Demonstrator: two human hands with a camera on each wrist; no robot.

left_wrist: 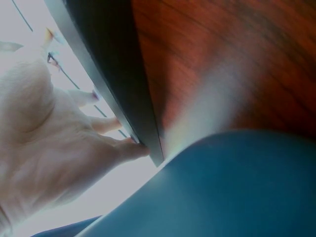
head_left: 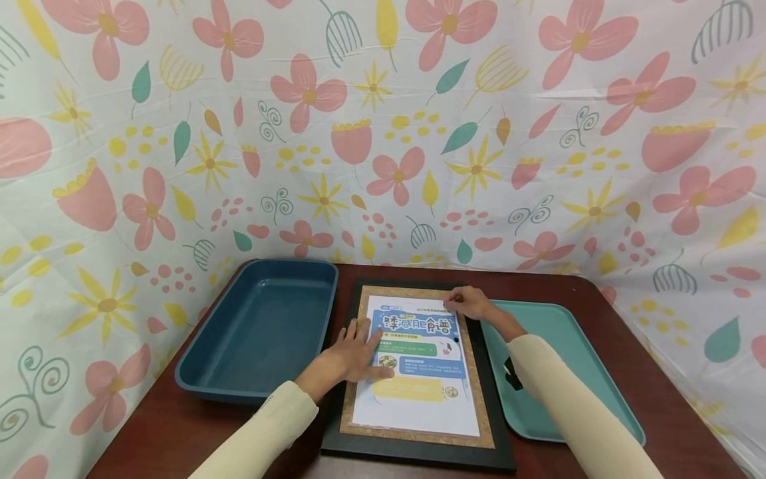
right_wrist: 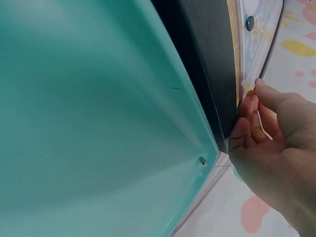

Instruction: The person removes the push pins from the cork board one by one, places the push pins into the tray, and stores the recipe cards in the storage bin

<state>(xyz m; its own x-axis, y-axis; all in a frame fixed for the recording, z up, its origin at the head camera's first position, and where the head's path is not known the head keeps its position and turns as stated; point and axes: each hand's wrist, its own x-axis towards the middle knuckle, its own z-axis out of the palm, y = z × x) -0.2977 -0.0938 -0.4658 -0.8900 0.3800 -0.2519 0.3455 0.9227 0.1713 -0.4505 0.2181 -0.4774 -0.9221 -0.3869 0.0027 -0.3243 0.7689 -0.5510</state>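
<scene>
A printed sheet [head_left: 419, 416] with a blue heading and colored text blocks lies on a black-framed cork board [head_left: 494, 436]. The left hand [head_left: 354, 352] rests flat with spread fingers on the sheet's left side. Up at the sheet's top right corner, the right hand [head_left: 469, 303] has its thumb and curled fingers together. A small purple thing [right_wrist: 257, 80] shows at the thumb tip in the right wrist view; its kind is too small to tell. One black pushpin [right_wrist: 250, 22] sits at the sheet's right edge. In the left wrist view, the left fingers reach the frame's side.
A deep blue bin [head_left: 257, 392] stands left of the board. On the right lies a shallow teal tray [head_left: 568, 359], close against the black frame and under the right forearm. Both stand on a dark red wooden table [head_left: 155, 432] before a flowered cloth [head_left: 383, 219].
</scene>
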